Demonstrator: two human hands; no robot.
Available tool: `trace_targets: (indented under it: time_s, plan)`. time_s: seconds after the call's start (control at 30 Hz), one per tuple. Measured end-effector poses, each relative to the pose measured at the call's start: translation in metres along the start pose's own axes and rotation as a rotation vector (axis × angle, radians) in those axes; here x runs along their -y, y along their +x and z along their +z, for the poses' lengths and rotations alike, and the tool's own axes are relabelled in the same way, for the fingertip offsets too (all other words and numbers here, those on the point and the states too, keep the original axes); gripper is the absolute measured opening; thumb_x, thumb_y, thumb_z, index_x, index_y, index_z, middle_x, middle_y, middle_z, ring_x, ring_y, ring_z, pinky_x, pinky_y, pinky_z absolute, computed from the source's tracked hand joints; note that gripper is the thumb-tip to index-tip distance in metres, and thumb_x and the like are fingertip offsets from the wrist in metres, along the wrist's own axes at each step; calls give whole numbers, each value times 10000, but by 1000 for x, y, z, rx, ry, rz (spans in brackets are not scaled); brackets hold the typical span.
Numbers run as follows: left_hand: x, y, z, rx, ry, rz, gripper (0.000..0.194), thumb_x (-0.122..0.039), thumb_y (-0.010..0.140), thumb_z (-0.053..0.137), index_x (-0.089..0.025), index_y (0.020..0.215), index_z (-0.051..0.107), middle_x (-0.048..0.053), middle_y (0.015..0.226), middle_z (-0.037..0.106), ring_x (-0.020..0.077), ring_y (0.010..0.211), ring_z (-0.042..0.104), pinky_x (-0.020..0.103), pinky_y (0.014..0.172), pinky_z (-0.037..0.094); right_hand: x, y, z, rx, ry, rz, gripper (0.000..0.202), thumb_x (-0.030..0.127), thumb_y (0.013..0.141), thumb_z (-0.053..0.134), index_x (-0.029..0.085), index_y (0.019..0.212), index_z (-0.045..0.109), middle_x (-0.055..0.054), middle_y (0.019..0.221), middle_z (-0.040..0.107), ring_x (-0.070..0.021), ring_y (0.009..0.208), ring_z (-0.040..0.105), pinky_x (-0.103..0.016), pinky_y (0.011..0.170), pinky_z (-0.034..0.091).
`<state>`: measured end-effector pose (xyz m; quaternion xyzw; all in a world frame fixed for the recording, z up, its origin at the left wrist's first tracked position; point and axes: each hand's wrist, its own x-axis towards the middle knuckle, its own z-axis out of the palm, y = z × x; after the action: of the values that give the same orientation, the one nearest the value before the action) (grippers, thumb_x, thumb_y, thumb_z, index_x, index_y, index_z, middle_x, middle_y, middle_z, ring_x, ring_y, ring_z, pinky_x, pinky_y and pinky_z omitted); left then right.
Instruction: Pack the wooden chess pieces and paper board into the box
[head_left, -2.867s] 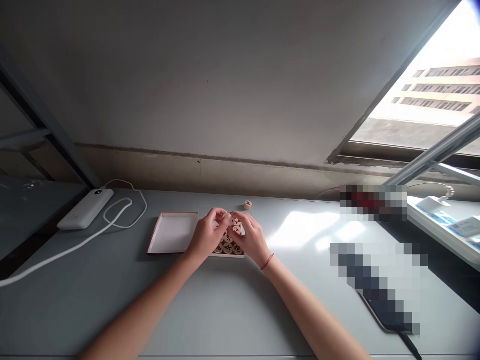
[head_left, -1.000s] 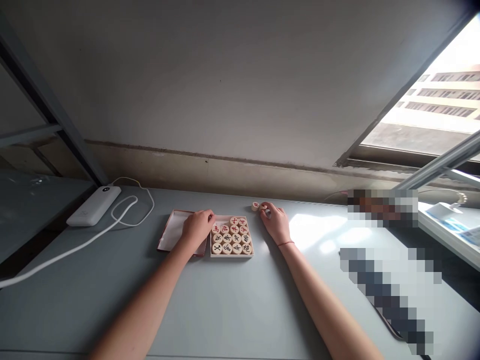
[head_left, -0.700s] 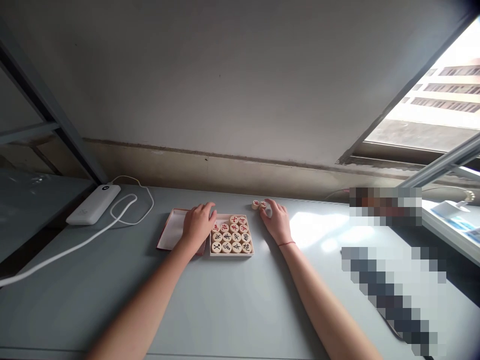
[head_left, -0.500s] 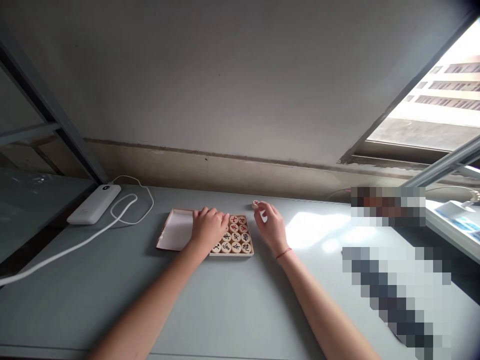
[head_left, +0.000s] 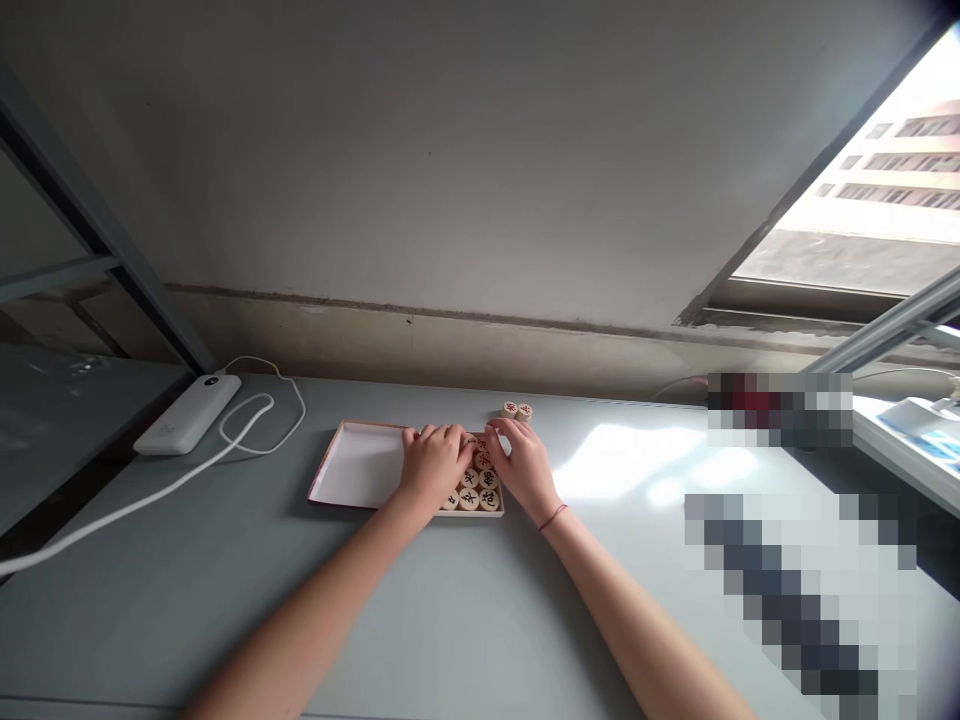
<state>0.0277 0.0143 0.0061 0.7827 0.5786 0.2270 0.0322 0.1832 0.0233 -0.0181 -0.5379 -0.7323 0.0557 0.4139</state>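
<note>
A shallow box [head_left: 469,514] holds rows of round wooden xiangqi pieces [head_left: 469,499] marked in red or black. My left hand [head_left: 431,468] lies over the box's left part with bent fingers, its thumb close to the red pieces; the fingertips and anything under them are hidden. At the box's far right corner, my right hand [head_left: 523,470] has thumb and forefinger curled together over the red pieces; what they grip, if anything, cannot be made out. Two red-marked xiangqi pieces [head_left: 511,409] stand side by side on the table behind the right hand.
Left of the pieces lies the open white-lined box lid [head_left: 356,468]. A white power bank [head_left: 189,415] with a white cable [head_left: 161,499] occupies the table's left side. The wall [head_left: 405,350] runs along the back. Blurred-out items [head_left: 795,590] lie at the right.
A second red-marked piece now stands beside the first on the table. My right hand has come back from there to the box's corner. My left hand has shifted right over the pieces.
</note>
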Motion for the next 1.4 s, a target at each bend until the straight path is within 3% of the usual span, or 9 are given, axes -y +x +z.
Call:
trace_targets:
  time_s: [0.17,0.43,0.67,0.8,0.9,1.07,1.17,1.27,1.4]
  plan:
    - [-4,-4,-14,-167,-156,-11,104,-315,911,559,-218,903,594,10,876,715,194,849,640,347,817,337,9,0,-6,-11,73,-288,270,207,841,511,208,1107,555,-108,1150,650,-248,1064,594,-434,906,486]
    - [-7,-12,-25,-204,-603,-35,152,-359,890,540,-211,884,576,21,835,697,169,764,645,299,751,477,20,-2,-13,-84,102,-298,188,273,892,527,245,1060,607,-98,1124,679,-220,981,659,-385,843,540]
    - [3,-8,-21,-321,-931,-169,175,-342,891,560,-209,1005,563,48,973,680,169,918,663,304,840,522,-43,9,-27,-279,-87,102,253,391,907,461,202,940,626,-91,914,692,-217,823,613,-368,748,490]
    - [8,-7,-17,-347,-835,-152,166,-272,883,556,-220,1033,603,55,1074,641,150,902,643,287,811,522,-83,6,-25,-189,-177,342,298,432,869,459,199,858,645,-83,839,705,-245,814,589,-371,726,448]
    - [8,-7,-15,-328,-781,-130,238,-227,866,563,-219,1103,590,62,1111,617,144,884,635,275,783,531,-89,5,-22,-138,-191,381,278,422,848,479,212,806,656,-74,810,709,-261,818,583,-387,725,436]
    - [6,-10,-12,-206,-600,-15,223,-243,867,602,-210,1087,592,52,1034,635,163,870,637,288,793,529,-45,8,-25,-199,-99,214,289,420,881,472,198,862,657,-104,952,703,-268,942,576,-409,819,432]
    - [7,-12,-8,-193,-456,96,206,-214,853,624,-198,1056,588,48,983,637,183,854,638,303,770,524,2,6,-24,-13,204,47,253,412,889,515,209,987,632,-77,966,698,-208,868,618,-336,759,472]
    - [8,-13,-5,-213,-370,171,197,-163,860,598,-205,1052,579,42,966,638,188,848,642,300,747,521,37,0,-19,99,346,24,207,363,852,584,216,990,631,-51,905,697,-178,800,627,-296,710,486]
    - [10,-13,-7,-248,-308,210,212,-208,885,581,-215,1095,557,43,961,647,192,868,644,306,766,514,31,2,-17,56,385,73,173,337,841,584,210,943,643,-44,888,702,-164,758,630,-287,693,489]
